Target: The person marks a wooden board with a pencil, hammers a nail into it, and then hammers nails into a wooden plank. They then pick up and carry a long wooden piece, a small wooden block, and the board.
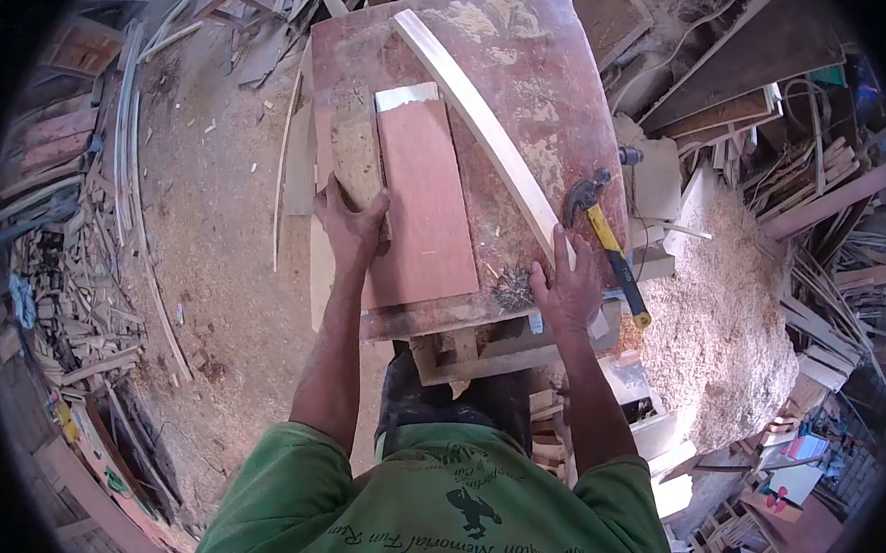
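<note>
On the reddish worktable, my left hand (pixel 353 217) grips the near end of a short, thick wooden block (pixel 357 142), thumb on one side and fingers on the other. A flat reddish board (pixel 427 201) with a pale far end lies just right of the block. My right hand (pixel 569 283) rests with its fingers spread at the near end of a long pale wood strip (pixel 481 123), which slants across the table. Beside that hand, a hammer (pixel 608 240) with a yellow and black handle lies at the table's right edge. A small pile of nails (pixel 512 288) sits left of my right hand.
The worktable (pixel 350 46) has rounded edges and patches of dust. Sawdust (pixel 716 331) is heaped on the floor to the right. Wood scraps (pixel 90 328) cover the left side, and stacked offcuts (pixel 818 186) stand at the right. Long thin strips (pixel 128 160) lie on the floor.
</note>
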Motion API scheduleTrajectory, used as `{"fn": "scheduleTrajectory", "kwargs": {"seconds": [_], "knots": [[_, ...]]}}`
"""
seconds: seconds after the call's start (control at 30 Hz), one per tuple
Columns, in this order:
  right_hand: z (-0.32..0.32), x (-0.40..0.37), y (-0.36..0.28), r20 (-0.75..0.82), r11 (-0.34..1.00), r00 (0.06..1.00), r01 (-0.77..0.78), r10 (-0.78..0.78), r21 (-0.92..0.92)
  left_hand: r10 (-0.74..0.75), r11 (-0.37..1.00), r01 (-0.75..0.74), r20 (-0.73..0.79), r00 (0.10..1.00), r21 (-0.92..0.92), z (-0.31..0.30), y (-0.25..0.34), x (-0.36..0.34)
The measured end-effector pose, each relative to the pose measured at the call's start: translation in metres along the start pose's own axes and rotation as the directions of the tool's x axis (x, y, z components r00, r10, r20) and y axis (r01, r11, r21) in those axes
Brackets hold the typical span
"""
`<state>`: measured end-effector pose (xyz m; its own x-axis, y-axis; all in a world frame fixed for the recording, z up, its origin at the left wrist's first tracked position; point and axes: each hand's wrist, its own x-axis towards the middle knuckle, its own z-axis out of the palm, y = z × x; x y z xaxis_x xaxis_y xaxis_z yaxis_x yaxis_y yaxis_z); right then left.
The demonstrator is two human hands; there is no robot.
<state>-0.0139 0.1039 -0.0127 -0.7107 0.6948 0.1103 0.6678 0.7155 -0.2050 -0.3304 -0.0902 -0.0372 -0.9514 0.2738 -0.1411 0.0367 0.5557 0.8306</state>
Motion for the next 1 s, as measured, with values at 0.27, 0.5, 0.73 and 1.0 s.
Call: {"fn": "scheduleTrajectory", "kwargs": {"seconds": [0.27, 0.5, 0.73, 1.0], "knots": [[0.000, 0.000, -0.003, -0.012, 1.000, 1.000, 0.021, -0.021, -0.015, 0.034, 0.999, -0.033, -0.034, 0.999, 0.033, -0.001, 0.001, -0.001], [-0.002, 0.000, -0.003, 0.001, 1.000, 1.000, 0.017, -0.017, -0.020, 0.080, 0.996, -0.077, -0.070, 0.994, 0.043, 0.003, -0.010, 0.001], [-0.001, 0.000, -0.002, -0.029, 0.999, 0.999, 0.042, -0.042, -0.002, 0.088, 0.993, -0.081, -0.073, 0.993, 0.085, 0.001, -0.005, 0.001], [-0.004, -0.003, -0.004, 0.022, 0.995, 1.000, 0.010, -0.008, -0.097, 0.051, 0.997, -0.049, -0.021, 0.998, 0.061, -0.003, -0.004, 0.002]]}}
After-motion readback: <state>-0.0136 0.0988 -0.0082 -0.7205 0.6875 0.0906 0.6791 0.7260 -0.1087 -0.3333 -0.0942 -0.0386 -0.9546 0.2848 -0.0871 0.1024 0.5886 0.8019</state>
